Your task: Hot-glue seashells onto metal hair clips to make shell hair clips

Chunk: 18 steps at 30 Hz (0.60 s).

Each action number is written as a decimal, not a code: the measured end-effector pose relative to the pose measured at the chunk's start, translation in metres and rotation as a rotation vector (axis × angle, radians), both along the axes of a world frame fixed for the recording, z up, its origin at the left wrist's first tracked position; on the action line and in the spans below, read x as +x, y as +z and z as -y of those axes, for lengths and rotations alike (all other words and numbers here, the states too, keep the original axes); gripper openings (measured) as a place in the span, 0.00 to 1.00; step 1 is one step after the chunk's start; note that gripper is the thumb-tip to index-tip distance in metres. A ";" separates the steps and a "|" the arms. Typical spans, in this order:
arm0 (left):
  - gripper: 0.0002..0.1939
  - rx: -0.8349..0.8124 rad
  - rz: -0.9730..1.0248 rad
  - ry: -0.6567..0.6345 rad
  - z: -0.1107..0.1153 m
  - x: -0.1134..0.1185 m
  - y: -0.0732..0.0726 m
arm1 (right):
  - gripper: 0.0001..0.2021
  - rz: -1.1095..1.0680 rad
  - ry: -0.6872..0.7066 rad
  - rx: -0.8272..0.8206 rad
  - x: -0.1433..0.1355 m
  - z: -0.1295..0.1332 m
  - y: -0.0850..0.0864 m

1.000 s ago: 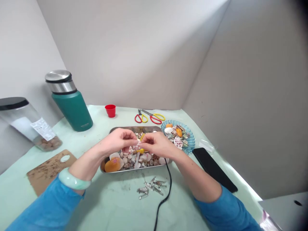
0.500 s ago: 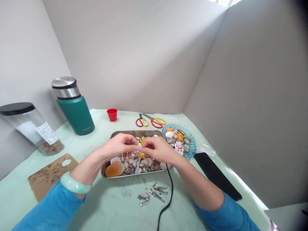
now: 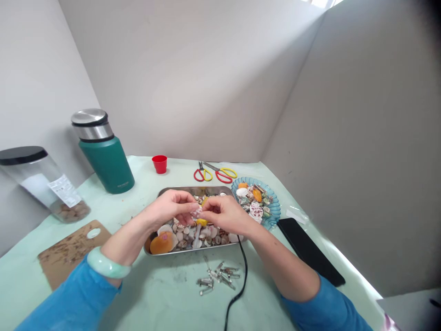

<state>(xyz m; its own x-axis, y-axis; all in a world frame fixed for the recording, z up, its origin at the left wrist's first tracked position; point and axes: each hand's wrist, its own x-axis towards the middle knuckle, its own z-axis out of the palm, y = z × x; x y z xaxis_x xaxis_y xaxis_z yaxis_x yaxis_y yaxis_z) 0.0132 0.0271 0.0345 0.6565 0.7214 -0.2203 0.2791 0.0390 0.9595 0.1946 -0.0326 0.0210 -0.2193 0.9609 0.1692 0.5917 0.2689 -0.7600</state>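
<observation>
Over a metal tray [image 3: 161,250] filled with seashells, my two hands meet fingertip to fingertip. My left hand [image 3: 177,207] pinches a small pinkish-white shell [image 3: 196,212]. Against the shell's right side, my right hand [image 3: 222,212] has thumb and finger pressed together; whether it grips the shell or something tiny is hidden. Just below the fingers, a yellow object [image 3: 202,222] and a pale stick-like piece [image 3: 197,238] lie among the shells. A large orange shell [image 3: 161,242] rests in the tray's near left corner.
A blue plate [image 3: 275,209] of shells sits right of the tray, near a black flat object [image 3: 310,250]. Metal clips [image 3: 220,276] and a black cord [image 3: 245,276] lie in front. Scissors [image 3: 223,174], a red cup [image 3: 160,164], green flask [image 3: 106,161], jar [image 3: 69,202] and brown board [image 3: 69,253] surround.
My left hand has shifted slightly, and the small shell between my fingertips is turned a little and more visible. The whole view has drifted marginally.
</observation>
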 end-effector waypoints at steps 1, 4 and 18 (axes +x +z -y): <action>0.13 0.001 -0.007 0.005 0.000 0.000 0.001 | 0.08 -0.002 0.000 -0.006 0.000 0.000 0.000; 0.14 0.006 -0.029 0.003 -0.001 -0.002 0.002 | 0.08 -0.002 -0.013 -0.029 0.001 0.000 0.001; 0.06 0.218 0.242 0.004 -0.005 -0.008 0.008 | 0.06 0.030 -0.064 0.441 0.004 0.001 0.000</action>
<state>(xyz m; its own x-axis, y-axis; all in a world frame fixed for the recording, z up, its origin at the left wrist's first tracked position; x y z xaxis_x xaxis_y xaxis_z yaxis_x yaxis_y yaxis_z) 0.0052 0.0323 0.0427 0.6684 0.7369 0.1014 0.0422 -0.1737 0.9839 0.1981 -0.0337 0.0207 -0.1729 0.8102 0.5601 0.6379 0.5254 -0.5630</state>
